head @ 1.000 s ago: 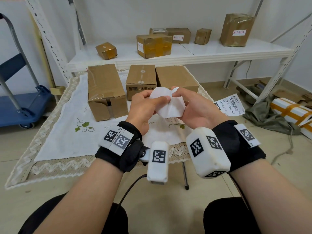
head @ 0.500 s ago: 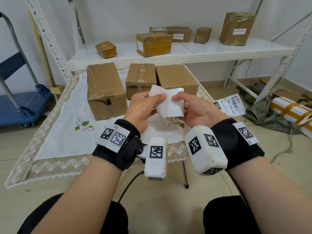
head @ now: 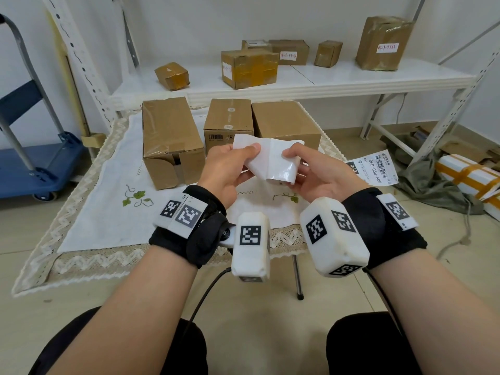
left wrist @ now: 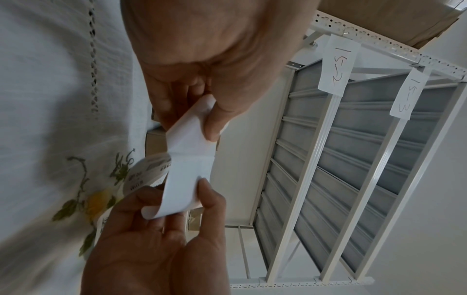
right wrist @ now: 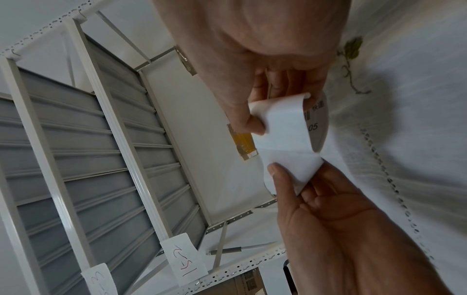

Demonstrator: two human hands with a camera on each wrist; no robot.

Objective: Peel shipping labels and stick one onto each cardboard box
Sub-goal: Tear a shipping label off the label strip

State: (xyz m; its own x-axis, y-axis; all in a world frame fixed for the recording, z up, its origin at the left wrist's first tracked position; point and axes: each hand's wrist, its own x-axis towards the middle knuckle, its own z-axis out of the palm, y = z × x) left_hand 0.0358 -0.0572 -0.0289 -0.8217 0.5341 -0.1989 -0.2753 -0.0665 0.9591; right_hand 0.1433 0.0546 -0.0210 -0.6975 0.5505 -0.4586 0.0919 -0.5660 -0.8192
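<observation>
My two hands hold a white label strip [head: 270,162] in the air over the table's front half. The left hand [head: 250,155] pinches its left end between thumb and fingers, and the right hand [head: 290,163] pinches the curled right end. In the left wrist view the label strip [left wrist: 189,169] bends at a crease between the hands; the right wrist view shows print on the label strip [right wrist: 285,137] underside. Three brown cardboard boxes stand behind it: a tall box [head: 170,139] with an open flap, a middle box [head: 228,120], and a right box [head: 286,121].
The boxes stand on a white embroidered cloth [head: 94,198]. A printed label strip [head: 376,167] hangs off the table's right edge. Behind it, a white shelf [head: 338,79] carries several smaller boxes. A blue cart [head: 32,163] is at left, and floor clutter [head: 460,174] at right.
My hands have drawn apart and the bunched label strip has stretched out wider between them. Both hands still pinch its ends.
</observation>
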